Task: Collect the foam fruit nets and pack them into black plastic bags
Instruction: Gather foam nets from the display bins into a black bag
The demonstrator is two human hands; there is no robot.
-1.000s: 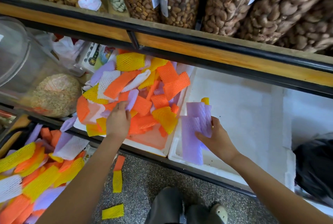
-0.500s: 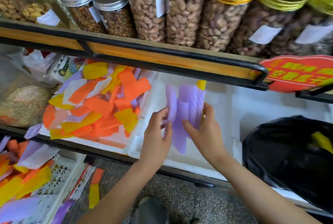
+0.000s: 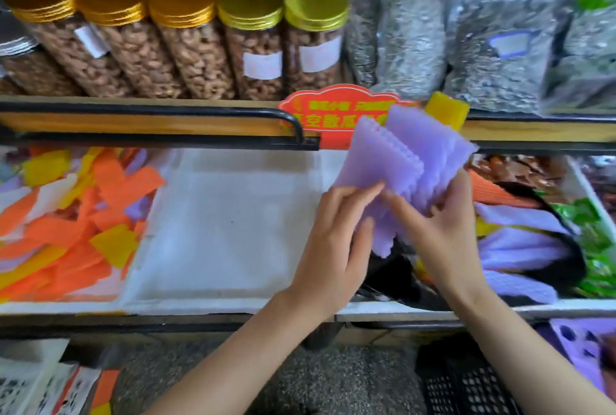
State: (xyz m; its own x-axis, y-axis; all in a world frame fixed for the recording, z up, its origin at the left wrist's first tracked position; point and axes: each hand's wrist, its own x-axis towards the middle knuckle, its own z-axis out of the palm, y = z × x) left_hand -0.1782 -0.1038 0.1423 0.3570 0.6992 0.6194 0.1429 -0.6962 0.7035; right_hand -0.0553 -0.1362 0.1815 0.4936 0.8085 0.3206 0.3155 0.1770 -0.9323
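Both hands hold a fanned bundle of purple foam nets point(image 3: 400, 154) just above the left lip of the black plastic bag point(image 3: 395, 276): the left hand point(image 3: 336, 241) pinches its lower edge and the right hand point(image 3: 443, 228) wraps its right side, likely squaring the loose sheets so they drop in together. Packed nets point(image 3: 520, 244) already lie inside the bag, and the orange and yellow pile point(image 3: 83, 221) waits well left of the bag

Left hand point(image 3: 336, 248) and right hand point(image 3: 443, 234) close together, both pinching purple nets point(image 3: 400, 154)
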